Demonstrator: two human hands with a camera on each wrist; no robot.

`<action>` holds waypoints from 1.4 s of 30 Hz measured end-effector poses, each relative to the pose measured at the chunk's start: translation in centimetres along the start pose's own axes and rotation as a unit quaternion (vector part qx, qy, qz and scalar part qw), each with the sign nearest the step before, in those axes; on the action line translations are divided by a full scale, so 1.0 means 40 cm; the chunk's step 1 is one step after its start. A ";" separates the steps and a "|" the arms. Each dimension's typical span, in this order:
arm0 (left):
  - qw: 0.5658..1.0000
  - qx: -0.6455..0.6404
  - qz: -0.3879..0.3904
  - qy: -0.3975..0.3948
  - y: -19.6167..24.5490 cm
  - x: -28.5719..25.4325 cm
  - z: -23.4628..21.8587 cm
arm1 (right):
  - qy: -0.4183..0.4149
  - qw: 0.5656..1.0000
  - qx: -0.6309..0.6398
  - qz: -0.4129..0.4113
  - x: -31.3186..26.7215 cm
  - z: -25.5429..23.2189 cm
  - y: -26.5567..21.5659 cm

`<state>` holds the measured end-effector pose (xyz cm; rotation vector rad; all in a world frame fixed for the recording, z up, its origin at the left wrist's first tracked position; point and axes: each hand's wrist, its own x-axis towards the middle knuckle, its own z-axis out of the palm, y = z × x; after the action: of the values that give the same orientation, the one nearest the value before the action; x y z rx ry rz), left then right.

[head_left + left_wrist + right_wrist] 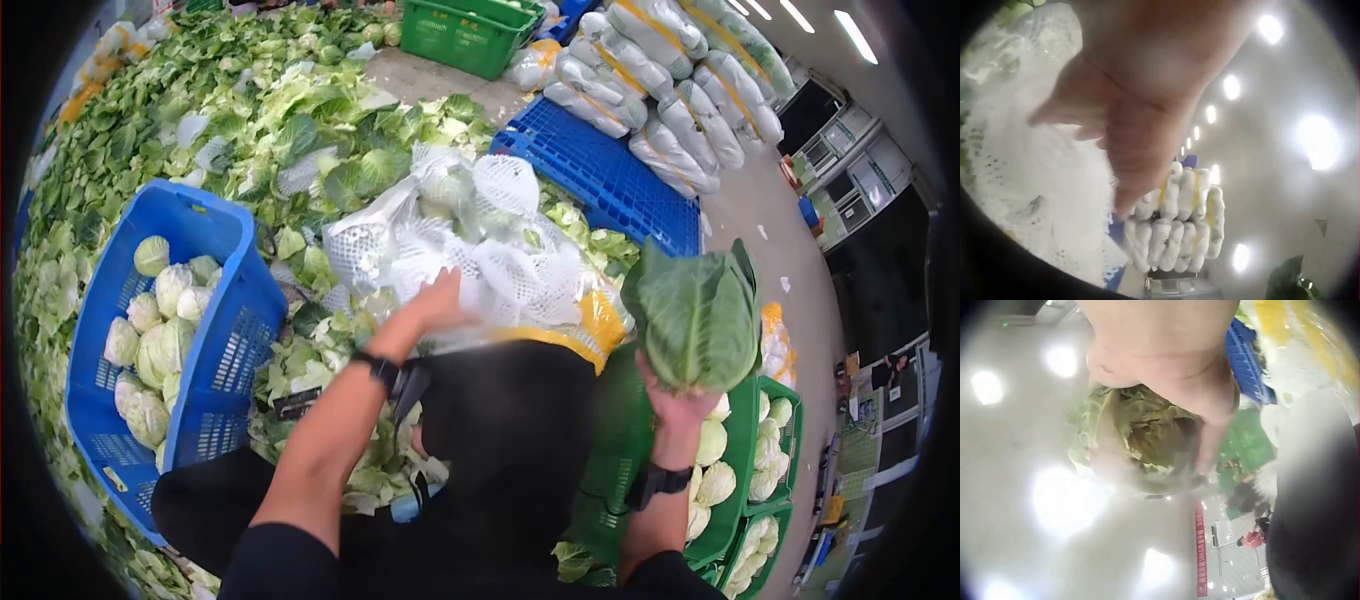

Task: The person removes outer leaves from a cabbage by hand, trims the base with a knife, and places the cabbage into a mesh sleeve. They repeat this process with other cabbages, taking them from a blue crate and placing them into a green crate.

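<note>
My right hand [682, 402] grips a leafy green cabbage [697, 315] from below, raised at the right in the head view. Its cut base and crumpled outer leaves [1154, 437] show between the fingers in the right wrist view. My left hand [438, 303] reaches over a pile of white foam net sleeves [515, 275] with its fingers extended and nothing held. Those sleeves lie in a clear plastic bag with a yellow band [603, 320], in front of my body. In the left wrist view, the left fingers overlap the white netting [1041, 169].
A blue crate [225, 330] with trimmed cabbages stands at left. Green crates [742, 470] of cabbages line the right. Loose leaves [250, 110] cover the floor beyond. Behind the bag are a blue pallet [610, 185], stacked white sacks [690, 110] and a green crate [465, 40].
</note>
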<state>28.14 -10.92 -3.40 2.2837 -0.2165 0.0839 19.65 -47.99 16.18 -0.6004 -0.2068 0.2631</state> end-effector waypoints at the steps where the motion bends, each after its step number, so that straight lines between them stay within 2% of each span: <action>1: 0.995 0.074 -0.060 0.001 0.076 -0.067 -0.039 | 0.038 0.998 -0.030 -0.044 0.005 0.046 -0.009; 2: 0.995 0.077 -0.062 -0.011 0.126 -0.111 -0.075 | 0.087 0.991 -0.055 -0.083 -0.006 0.064 -0.001; 3: 0.991 -0.108 -0.077 0.003 0.171 -0.161 -0.106 | -0.020 0.995 -0.093 -0.020 -0.007 0.036 -0.009; 4: 0.953 -0.289 -0.091 0.029 0.208 -0.199 -0.135 | -0.018 0.996 -0.087 -0.011 0.016 0.054 0.027; 5: 0.952 -0.286 -0.102 0.035 0.244 -0.242 -0.156 | 0.014 0.993 -0.108 0.055 0.049 0.097 0.093; 6: 0.876 -0.457 -0.150 0.043 0.278 -0.287 -0.169 | 0.040 0.983 -0.131 0.121 0.083 0.141 0.168; 7: 0.766 -0.612 -0.189 0.056 0.291 -0.322 -0.179 | 0.016 0.968 -0.171 0.184 0.116 0.170 0.256; 8: 0.763 -0.610 -0.198 0.075 0.273 -0.352 -0.187 | -0.010 0.946 -0.209 0.249 0.140 0.192 0.355; 10: 0.586 -0.783 -0.157 0.138 0.195 -0.421 -0.203 | -0.088 0.911 -0.312 0.255 0.167 0.235 0.538; 11: 0.606 -0.767 -0.159 0.143 0.141 -0.467 -0.212 | -0.101 0.909 -0.303 0.269 0.164 0.250 0.603; 12: 0.609 -0.760 -0.161 0.159 0.123 -0.511 -0.240 | -0.147 0.899 -0.315 0.267 0.165 0.266 0.662; 13: 0.598 -0.757 -0.206 0.165 0.117 -0.559 -0.265 | -0.190 0.888 -0.326 0.264 0.163 0.281 0.705; 14: 0.581 -0.755 -0.250 0.173 0.119 -0.606 -0.280 | -0.200 0.884 -0.319 0.278 0.159 0.295 0.735; 16: 0.565 -0.761 -0.260 0.188 0.135 -0.664 -0.300 | -0.295 0.838 -0.394 0.235 0.154 0.329 0.779; 17: 0.536 -0.774 -0.264 0.207 0.129 -0.681 -0.283 | -0.302 0.821 -0.445 0.193 0.144 0.348 0.787; 18: 0.505 -0.788 -0.270 0.224 0.127 -0.696 -0.265 | -0.311 0.814 -0.444 0.207 0.136 0.338 0.817; 19: 0.495 -0.791 -0.273 0.234 0.134 -0.697 -0.261 | -0.370 0.808 -0.453 0.068 0.129 0.319 0.853; 20: 0.458 -0.805 -0.275 0.260 0.138 -0.685 -0.263 | -0.421 0.784 -0.450 -0.076 0.126 0.303 0.880; 21: 0.418 -0.817 -0.280 0.283 0.144 -0.673 -0.266 | -0.433 0.779 -0.444 -0.095 0.115 0.307 0.884; 22: 0.376 -0.828 -0.284 0.305 0.141 -0.670 -0.263 | -0.436 0.777 -0.447 -0.080 0.107 0.301 0.879; 23: 0.370 -0.898 -0.116 0.208 0.110 -0.685 -0.248 | -0.486 0.740 -0.449 -0.122 0.104 0.293 0.870; 24: 0.360 -0.900 -0.120 0.213 0.100 -0.691 -0.251 | -0.531 0.701 -0.447 -0.164 0.098 0.294 0.861; 26: 0.434 -0.854 -0.122 0.260 0.080 -0.691 -0.278 | -0.561 0.692 -0.429 -0.148 0.067 0.308 0.845; 27: 0.472 -0.826 -0.124 0.280 0.078 -0.692 -0.290 | -0.572 0.715 -0.397 -0.064 0.051 0.300 0.845; 28: 0.470 -0.826 -0.127 0.284 0.093 -0.689 -0.303 | -0.579 0.731 -0.360 0.021 0.040 0.292 0.848; 29: 0.476 -0.810 -0.135 0.315 0.112 -0.680 -0.319 | -0.532 0.774 -0.334 0.073 0.041 0.272 0.860; 30: 0.480 -0.793 -0.145 0.345 0.120 -0.678 -0.326 | -0.509 0.781 -0.334 0.140 0.060 0.274 0.850; 31: 0.404 -0.842 -0.152 0.322 0.070 -0.678 -0.296 | -0.485 0.772 -0.346 0.223 0.073 0.264 0.839; 32: 0.403 -0.842 -0.156 0.323 0.041 -0.688 -0.260 | -0.458 0.757 -0.356 0.301 0.088 0.256 0.832; 33: 0.402 -0.844 -0.158 0.317 0.035 -0.685 -0.250 | -0.475 0.736 -0.351 0.331 0.106 0.253 0.832; 34: 0.402 -0.846 -0.160 0.311 0.031 -0.684 -0.239 | -0.475 0.736 -0.352 0.330 0.111 0.254 0.831; 36: 0.420 -0.835 -0.172 0.310 0.031 -0.687 -0.214 | -0.570 0.666 -0.380 0.294 0.107 0.254 0.829; 37: 0.418 -0.840 -0.172 0.299 0.021 -0.689 -0.205 | -0.630 0.652 -0.389 0.165 0.075 0.263 0.837; 38: 0.415 -0.846 -0.173 0.287 0.014 -0.695 -0.193 | -0.663 0.615 -0.421 0.074 0.037 0.278 0.827; 39: 0.433 -0.823 -0.221 0.295 0.090 -0.684 -0.254 | -0.668 0.603 -0.435 0.024 0.003 0.277 0.832; 40: 0.435 -0.821 -0.226 0.293 0.090 -0.687 -0.253 | -0.670 0.590 -0.450 -0.027 -0.020 0.272 0.837; 42: 0.411 -0.838 -0.226 0.278 0.087 -0.697 -0.250 | -0.658 0.606 -0.444 -0.050 -0.040 0.252 0.846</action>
<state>0.20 -2.10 2.12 0.0781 0.5194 0.2045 9.23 -16.32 4.48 -1.2925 -1.9228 0.4598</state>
